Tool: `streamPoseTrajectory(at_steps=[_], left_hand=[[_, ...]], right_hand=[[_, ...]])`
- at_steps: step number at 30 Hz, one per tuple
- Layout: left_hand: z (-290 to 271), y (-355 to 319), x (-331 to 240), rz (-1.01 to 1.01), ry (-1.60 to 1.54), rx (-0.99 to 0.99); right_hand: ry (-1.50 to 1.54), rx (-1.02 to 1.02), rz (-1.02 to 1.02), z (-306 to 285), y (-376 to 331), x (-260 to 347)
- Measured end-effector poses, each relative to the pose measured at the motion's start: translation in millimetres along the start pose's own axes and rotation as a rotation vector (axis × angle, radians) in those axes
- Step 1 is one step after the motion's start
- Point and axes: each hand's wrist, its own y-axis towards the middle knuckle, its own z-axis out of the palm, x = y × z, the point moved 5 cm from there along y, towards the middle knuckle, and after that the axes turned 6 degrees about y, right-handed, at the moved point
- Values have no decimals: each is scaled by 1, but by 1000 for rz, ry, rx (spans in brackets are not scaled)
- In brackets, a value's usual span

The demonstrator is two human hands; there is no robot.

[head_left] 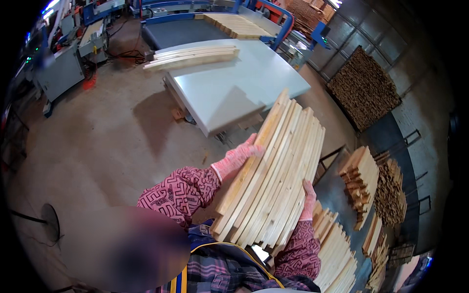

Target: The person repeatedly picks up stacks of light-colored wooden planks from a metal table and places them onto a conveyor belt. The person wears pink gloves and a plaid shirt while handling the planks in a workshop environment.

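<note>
Both gloved hands, left hand (238,157) and right hand (309,199), clench an armful of long pale wooden slats (273,176); loose outer slats could slide free if the bundle tilts.

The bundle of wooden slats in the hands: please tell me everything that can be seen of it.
The bundle of wooden slats is pale, bare wood: long thin strips lying side by side in a flat sheaf. It is tilted, far ends raised towards the grey table. The gloved left hand presses its left edge, the right hand its right edge.
</note>
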Motion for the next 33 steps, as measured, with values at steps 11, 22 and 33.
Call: streamPoseTrajectory(at_steps=[11, 22, 33], left_hand=[[-175, 134, -92, 122, 1651, -325], [-346, 129, -329, -217, 2089, -1096], [-370, 166, -334, -264, 1770, -972]], right_hand=[[54, 142, 52, 60, 227, -96], [-1294, 456, 36, 245, 264, -153], [-610, 338, -39, 237, 289, -144]])
